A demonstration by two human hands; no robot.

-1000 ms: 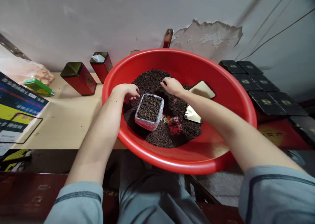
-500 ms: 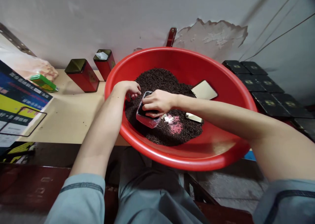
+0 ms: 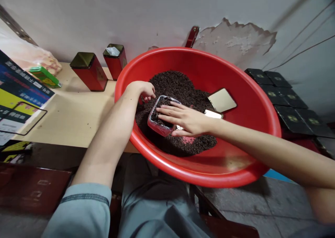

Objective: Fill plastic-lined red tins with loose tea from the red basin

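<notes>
A red tin with a clear plastic liner point(image 3: 160, 128) stands slightly tilted in the wide red tub, filled with dark, dry, leaf-like bits. My right hand point(image 3: 187, 119) lies over its mouth, fingers stretched out and spread on the dark contents. At the tin's far left corner, my left hand point(image 3: 146, 89) is bent down with its fingers curled. Whether those fingers grip the tin or its liner is hidden. Loose dark leafy material point(image 3: 178, 84) is heaped around the tin. Two gold-coloured lids, one square point(image 3: 222, 100) and one partly covered by my right wrist point(image 3: 213, 114), lie in the tub.
The red tub point(image 3: 199, 180) has a high rim around both hands. On the pale board point(image 3: 70, 123) at left stand an open red tin point(image 3: 92, 74) and another tin point(image 3: 116, 61) with plastic inside. A green box point(image 3: 45, 76) lies behind. Several dark-lidded tins point(image 3: 293, 119) stand at right.
My right hand has opened from a curled grasp inside the tin to flat, spread fingers over its mouth, its forearm lower. My left hand keeps its place beside the tin.
</notes>
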